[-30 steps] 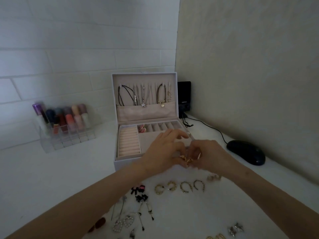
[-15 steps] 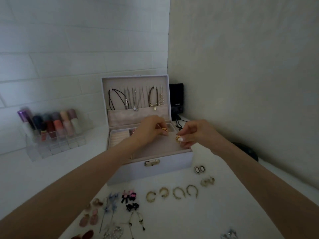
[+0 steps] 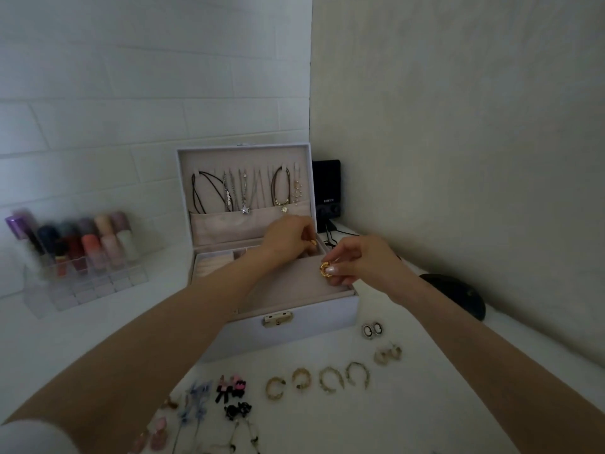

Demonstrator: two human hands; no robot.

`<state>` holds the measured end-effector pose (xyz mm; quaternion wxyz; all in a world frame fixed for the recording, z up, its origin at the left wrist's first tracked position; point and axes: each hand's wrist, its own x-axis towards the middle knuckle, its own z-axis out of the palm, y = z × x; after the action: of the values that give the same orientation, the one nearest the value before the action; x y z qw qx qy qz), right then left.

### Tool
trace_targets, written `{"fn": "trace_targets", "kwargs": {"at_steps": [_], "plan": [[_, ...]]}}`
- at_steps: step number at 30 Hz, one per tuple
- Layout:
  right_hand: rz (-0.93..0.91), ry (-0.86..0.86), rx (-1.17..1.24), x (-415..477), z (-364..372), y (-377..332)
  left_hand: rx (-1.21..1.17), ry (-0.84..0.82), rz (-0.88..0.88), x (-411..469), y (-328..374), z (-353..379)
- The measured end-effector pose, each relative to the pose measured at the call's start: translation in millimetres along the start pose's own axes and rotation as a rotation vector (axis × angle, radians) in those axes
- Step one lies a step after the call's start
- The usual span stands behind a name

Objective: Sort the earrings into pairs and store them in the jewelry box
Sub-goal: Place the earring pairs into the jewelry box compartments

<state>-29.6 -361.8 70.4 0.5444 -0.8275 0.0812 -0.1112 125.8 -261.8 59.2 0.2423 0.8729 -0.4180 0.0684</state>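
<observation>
The white jewelry box (image 3: 311, 317) stands open against the wall, necklaces hanging in its lid. My left hand (image 3: 288, 239) reaches over the box's back right compartments, pinching a small gold earring (image 3: 312, 242). My right hand (image 3: 360, 262) hovers over the box's right edge, holding a chunky gold earring (image 3: 325, 269) between thumb and fingers. On the table in front lie several gold hoop earrings (image 3: 329, 380), a cameo pair (image 3: 372, 330), a pale hoop pair (image 3: 388, 354), pink-and-black bow earrings (image 3: 230, 386) and blue dangling earrings (image 3: 194, 403).
A clear organiser of lipsticks (image 3: 75, 253) stands at the left by the tiled wall. A black speaker (image 3: 326, 188) sits behind the box with its cable. A black mouse (image 3: 458, 294) lies at the right, near the wall.
Both hands lifted from the table with a gold earring each and moved over the box. The left hand has gone further back toward the right compartments; the view has shifted slightly.
</observation>
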Motion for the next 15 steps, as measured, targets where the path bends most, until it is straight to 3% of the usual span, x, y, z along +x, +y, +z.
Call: {"fn": "trace_targets", "kwargs": {"at_steps": [7,15], "plan": [[0.007,0.015,-0.020,2,2,3,0.214,0.042,-0.077,5,7,9],[0.019,0.037,0.018,5,4,5,0.090,0.090,-0.103,0,-1,3]]}}
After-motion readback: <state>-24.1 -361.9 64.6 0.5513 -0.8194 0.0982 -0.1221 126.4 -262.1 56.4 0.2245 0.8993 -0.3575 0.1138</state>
